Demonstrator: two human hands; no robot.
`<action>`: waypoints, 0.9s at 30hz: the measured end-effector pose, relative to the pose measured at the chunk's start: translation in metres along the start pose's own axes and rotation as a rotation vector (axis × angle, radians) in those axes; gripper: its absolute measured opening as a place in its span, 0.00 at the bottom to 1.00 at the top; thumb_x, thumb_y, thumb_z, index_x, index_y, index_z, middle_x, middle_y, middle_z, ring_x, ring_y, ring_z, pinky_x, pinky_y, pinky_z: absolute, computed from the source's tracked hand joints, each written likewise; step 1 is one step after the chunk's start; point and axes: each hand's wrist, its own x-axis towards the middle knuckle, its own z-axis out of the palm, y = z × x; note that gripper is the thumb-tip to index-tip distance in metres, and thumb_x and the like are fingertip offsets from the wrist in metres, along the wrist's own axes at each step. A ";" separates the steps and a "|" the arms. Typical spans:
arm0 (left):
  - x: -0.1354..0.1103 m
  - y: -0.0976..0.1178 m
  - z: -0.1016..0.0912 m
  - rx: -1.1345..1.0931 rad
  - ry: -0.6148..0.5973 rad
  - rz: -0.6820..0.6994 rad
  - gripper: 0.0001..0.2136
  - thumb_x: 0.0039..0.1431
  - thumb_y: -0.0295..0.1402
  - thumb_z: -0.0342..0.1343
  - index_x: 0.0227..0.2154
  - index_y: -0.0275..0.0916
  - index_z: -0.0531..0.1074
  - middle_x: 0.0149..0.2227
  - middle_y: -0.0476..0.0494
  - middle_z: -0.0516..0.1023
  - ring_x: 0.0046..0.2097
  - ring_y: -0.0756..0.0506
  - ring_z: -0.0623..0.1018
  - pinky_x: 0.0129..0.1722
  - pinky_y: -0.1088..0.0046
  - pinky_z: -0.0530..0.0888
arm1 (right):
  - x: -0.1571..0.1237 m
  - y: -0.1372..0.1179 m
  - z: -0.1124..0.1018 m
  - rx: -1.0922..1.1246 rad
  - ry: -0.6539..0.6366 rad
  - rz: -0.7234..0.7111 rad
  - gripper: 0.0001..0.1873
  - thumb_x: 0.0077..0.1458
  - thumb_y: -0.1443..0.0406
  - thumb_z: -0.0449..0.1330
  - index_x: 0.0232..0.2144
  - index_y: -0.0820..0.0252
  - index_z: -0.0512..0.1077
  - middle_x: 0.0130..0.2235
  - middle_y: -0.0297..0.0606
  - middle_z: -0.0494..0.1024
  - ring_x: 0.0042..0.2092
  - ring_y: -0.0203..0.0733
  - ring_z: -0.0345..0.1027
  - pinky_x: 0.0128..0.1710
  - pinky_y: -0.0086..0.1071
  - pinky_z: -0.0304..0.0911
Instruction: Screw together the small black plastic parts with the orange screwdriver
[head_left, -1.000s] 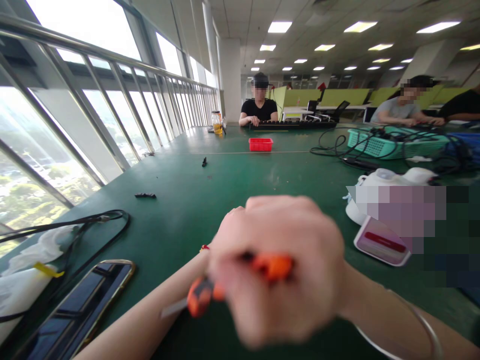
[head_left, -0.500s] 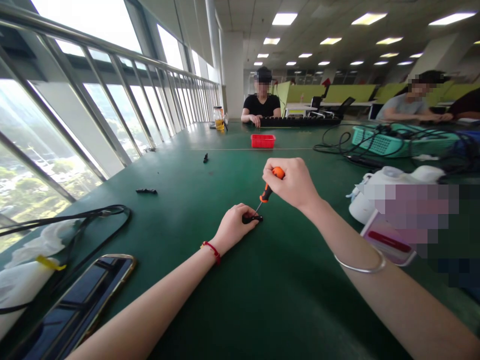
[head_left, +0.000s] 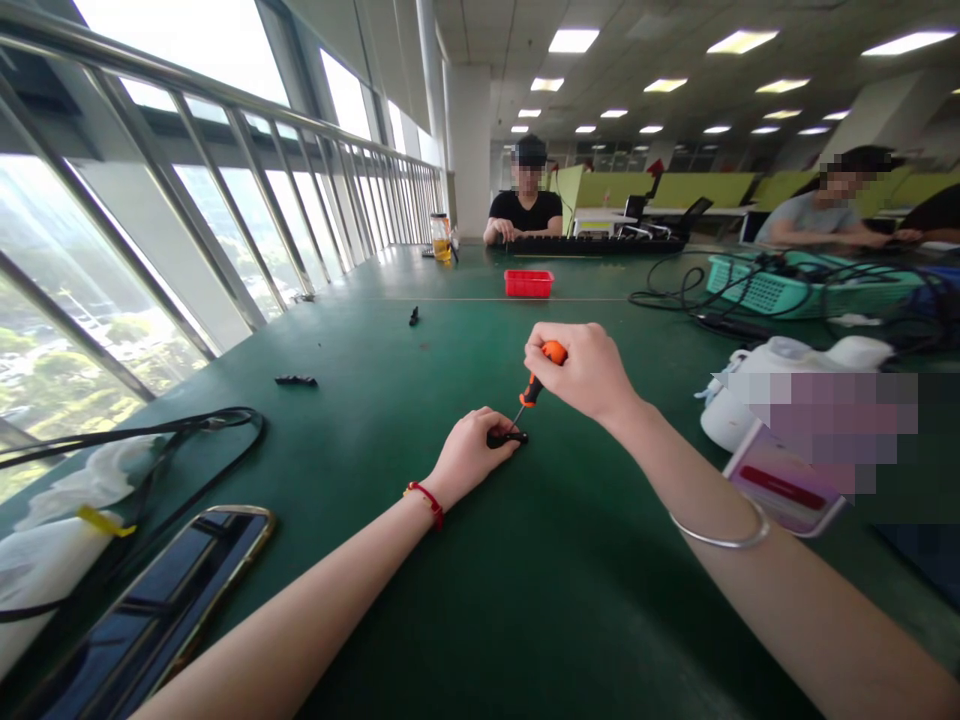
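My right hand (head_left: 581,368) is closed around the top of a screwdriver (head_left: 530,389) with an orange and black handle. Its thin shaft slants down to a small black part (head_left: 517,438) lying on the green table. Fingers of my left hand (head_left: 478,447) pinch that part and press it to the tabletop; they cover some of it. The screwdriver's tip meets the part beside my left fingertips, but the exact contact spot is too small to make out. Two other black pieces lie farther off: a long one (head_left: 296,381) at the left and a short one (head_left: 414,316) beyond it.
A red tray (head_left: 529,284) stands farther up the table (head_left: 360,480). A phone (head_left: 161,610) and cables (head_left: 225,425) lie at left. At right are a white bottle (head_left: 724,415), another phone (head_left: 780,480) and a teal basket (head_left: 825,290). People sit at the far side.
The screwdriver and both my hands stay in nearly the same place. The whole view has shifted slightly. Across the table, a person's hand has moved a little.
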 end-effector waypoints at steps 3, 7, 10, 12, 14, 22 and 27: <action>0.000 -0.001 0.000 0.001 -0.001 0.010 0.03 0.49 0.30 0.56 0.28 0.37 0.72 0.33 0.45 0.73 0.35 0.47 0.72 0.37 0.70 0.71 | -0.001 -0.005 -0.003 0.020 -0.011 0.014 0.07 0.44 0.62 0.54 0.29 0.56 0.66 0.20 0.27 0.66 0.22 0.33 0.55 0.24 0.27 0.47; 0.000 -0.001 0.000 -0.002 -0.005 0.008 0.03 0.49 0.30 0.56 0.28 0.36 0.72 0.33 0.45 0.73 0.35 0.47 0.72 0.37 0.70 0.71 | -0.002 -0.011 -0.006 -0.006 -0.078 0.005 0.06 0.45 0.62 0.54 0.30 0.55 0.65 0.22 0.27 0.68 0.23 0.33 0.57 0.24 0.26 0.46; -0.001 0.000 0.000 0.009 -0.007 -0.002 0.03 0.49 0.29 0.55 0.29 0.37 0.72 0.33 0.45 0.73 0.35 0.47 0.72 0.37 0.70 0.71 | -0.002 -0.012 -0.005 -0.090 -0.093 0.006 0.11 0.51 0.56 0.52 0.25 0.56 0.65 0.21 0.29 0.68 0.23 0.34 0.57 0.24 0.27 0.46; -0.001 0.001 0.000 0.018 -0.008 -0.005 0.03 0.50 0.29 0.55 0.28 0.37 0.72 0.33 0.45 0.73 0.35 0.47 0.72 0.37 0.70 0.71 | -0.002 -0.012 -0.005 -0.130 -0.097 0.006 0.13 0.52 0.56 0.51 0.22 0.56 0.64 0.20 0.29 0.67 0.23 0.34 0.56 0.24 0.27 0.45; -0.001 0.002 0.000 0.023 -0.008 -0.006 0.03 0.50 0.30 0.55 0.28 0.37 0.71 0.33 0.45 0.73 0.36 0.46 0.72 0.38 0.70 0.71 | -0.002 -0.012 -0.005 -0.143 -0.099 0.007 0.12 0.51 0.59 0.52 0.21 0.56 0.63 0.20 0.29 0.67 0.23 0.33 0.55 0.23 0.26 0.44; -0.001 0.000 0.000 0.035 -0.018 -0.007 0.05 0.50 0.31 0.55 0.30 0.37 0.73 0.33 0.45 0.73 0.37 0.46 0.72 0.38 0.69 0.71 | 0.000 -0.007 -0.007 -0.160 -0.102 0.064 0.09 0.49 0.60 0.52 0.20 0.56 0.64 0.20 0.30 0.68 0.23 0.35 0.55 0.23 0.27 0.45; -0.002 -0.001 0.001 0.033 -0.012 -0.006 0.05 0.50 0.31 0.55 0.31 0.37 0.73 0.34 0.45 0.73 0.37 0.46 0.72 0.38 0.69 0.71 | 0.001 -0.004 -0.006 -0.176 -0.094 0.115 0.10 0.49 0.60 0.52 0.19 0.56 0.64 0.21 0.30 0.68 0.25 0.36 0.57 0.24 0.28 0.45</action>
